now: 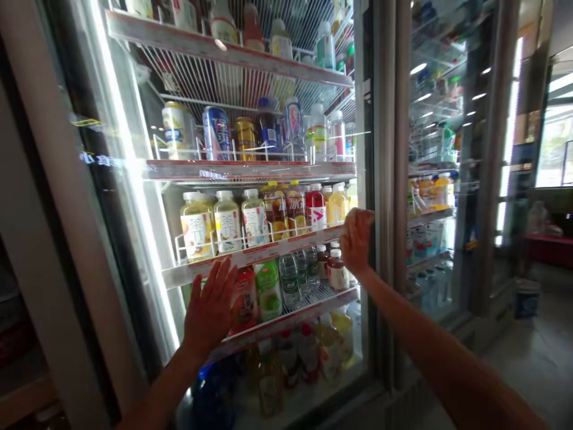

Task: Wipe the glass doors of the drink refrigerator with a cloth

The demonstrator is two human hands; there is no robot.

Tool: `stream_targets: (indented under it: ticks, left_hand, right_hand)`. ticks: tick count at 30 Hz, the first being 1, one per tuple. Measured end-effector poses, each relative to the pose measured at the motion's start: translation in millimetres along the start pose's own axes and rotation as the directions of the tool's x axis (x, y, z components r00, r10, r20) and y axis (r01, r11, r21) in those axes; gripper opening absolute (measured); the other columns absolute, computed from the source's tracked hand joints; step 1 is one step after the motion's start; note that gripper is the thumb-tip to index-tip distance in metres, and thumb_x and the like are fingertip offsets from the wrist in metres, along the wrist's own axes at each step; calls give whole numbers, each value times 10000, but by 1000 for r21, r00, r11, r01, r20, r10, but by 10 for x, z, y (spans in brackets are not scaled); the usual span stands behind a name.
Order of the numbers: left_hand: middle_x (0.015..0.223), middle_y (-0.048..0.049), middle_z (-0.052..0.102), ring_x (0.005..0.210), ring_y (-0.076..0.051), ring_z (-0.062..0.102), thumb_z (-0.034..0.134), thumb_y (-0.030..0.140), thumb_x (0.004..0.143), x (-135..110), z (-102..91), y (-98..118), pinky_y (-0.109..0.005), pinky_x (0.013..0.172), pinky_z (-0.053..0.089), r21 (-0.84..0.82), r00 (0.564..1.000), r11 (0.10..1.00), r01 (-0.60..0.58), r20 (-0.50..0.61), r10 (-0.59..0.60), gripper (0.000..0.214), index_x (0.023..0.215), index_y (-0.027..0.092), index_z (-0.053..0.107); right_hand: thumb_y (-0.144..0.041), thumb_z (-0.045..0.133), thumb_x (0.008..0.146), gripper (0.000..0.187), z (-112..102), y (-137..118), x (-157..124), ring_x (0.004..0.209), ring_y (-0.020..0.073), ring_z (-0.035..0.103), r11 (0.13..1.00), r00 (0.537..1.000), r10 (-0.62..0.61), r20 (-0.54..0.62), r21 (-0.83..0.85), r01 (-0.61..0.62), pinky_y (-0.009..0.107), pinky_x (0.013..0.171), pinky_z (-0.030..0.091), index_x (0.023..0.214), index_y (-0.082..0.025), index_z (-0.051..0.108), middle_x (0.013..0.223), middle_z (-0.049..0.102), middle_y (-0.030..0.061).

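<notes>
My left hand [210, 307] is open, its fingers stretched upward and spread a little. It is in front of the lower shelves of a lit drinks fridge, overlapping a red bottle [245, 298] from this view. Whether the palm touches the glass I cannot tell. My right hand [357, 240] is raised at the right side of the glass door [308, 370], close to the metal door frame [388, 197]. Its fingers are curled in, and what they hold, if anything, is hidden. Behind the glass, white-capped tea bottles [228, 221] line the middle shelf.
Cans [216, 132] and bottles fill the shelf above. Green-labelled water bottles [290, 280] stand lower down. A second glass-fronted fridge [434, 239] adjoins on the right, with a bucket [527, 298] on the floor beyond. A bright light strip [117, 119] runs down the left.
</notes>
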State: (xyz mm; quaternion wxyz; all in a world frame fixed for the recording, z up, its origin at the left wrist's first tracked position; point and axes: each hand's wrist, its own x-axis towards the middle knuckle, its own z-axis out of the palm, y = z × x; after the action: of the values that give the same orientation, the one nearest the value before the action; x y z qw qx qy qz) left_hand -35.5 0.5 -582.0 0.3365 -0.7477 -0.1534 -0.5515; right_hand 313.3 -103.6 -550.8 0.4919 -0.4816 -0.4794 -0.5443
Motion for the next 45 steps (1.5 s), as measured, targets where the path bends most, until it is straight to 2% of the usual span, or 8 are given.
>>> stream_targets:
  ticks: [4,10,17,22,28,33,40,45]
  left_hand:
    - [1441,-93,349,1382,-184,225,470,344,887,3,-9,-14,-411,1150,111,-14,1000,1000,1,-5,-1,631,1442,224,193]
    - [1430,-101,369,1383,-179,210,435,334,898,9,-1,-2,-403,1154,107,-3,1000,1000,-19,-12,19,614,1445,211,185]
    - [1402,-132,414,1388,-179,191,468,288,883,100,-139,-37,-404,1153,127,54,998,996,-65,-23,66,661,1452,169,154]
    - [1457,-142,324,1405,-203,119,441,348,891,397,-223,-251,-438,1153,122,163,996,985,58,-80,-46,668,1451,143,141]
    - [1480,-123,288,1412,-192,71,352,402,912,463,-132,-326,-465,1160,92,178,990,974,139,-40,-134,638,1450,139,132]
    - [1482,-113,291,1414,-184,29,312,404,917,439,-122,-288,-445,1168,46,215,987,964,159,-3,-162,591,1426,116,228]
    - [1498,-116,257,1417,-194,21,262,420,926,479,-189,-277,-458,1165,31,180,966,965,189,140,-215,574,1410,112,270]
    - [1503,-123,238,1417,-200,-1,268,403,927,481,-198,-267,-474,1162,23,148,959,967,206,167,-230,574,1420,110,242]
  right_hand:
    - [-289,385,878,542,-32,-254,2,1398,241,229,961,932,-274,237,101,257,504,1122,267,1414,-294,307,1527,216,10]
    - [-252,261,916,553,57,-56,316,1419,249,147,996,989,74,-129,-44,-80,587,1111,208,1462,-215,177,1531,186,83]
    - [-291,392,880,512,60,-511,413,1394,234,243,927,902,-371,221,144,346,505,1120,267,1391,-269,362,1503,284,23]
    - [-283,306,912,517,160,-331,624,1384,308,243,999,994,48,-103,12,-47,537,1119,226,1410,-152,345,1493,286,117]
    - [-303,439,870,536,192,-692,536,1340,307,337,880,865,-470,177,168,444,520,1088,307,1396,-229,370,1499,293,45]
    - [-283,267,932,517,214,-483,735,1369,337,266,993,988,-35,-152,103,51,549,1112,208,1443,-352,216,1518,221,-85]
    - [-385,320,915,543,208,-851,630,1399,260,223,899,889,-418,184,226,376,468,1153,198,1443,-268,269,1527,195,-16]
    - [-384,213,932,526,223,-514,726,1415,263,165,995,998,18,-53,98,-13,458,1156,133,1455,-344,171,1526,145,-116]
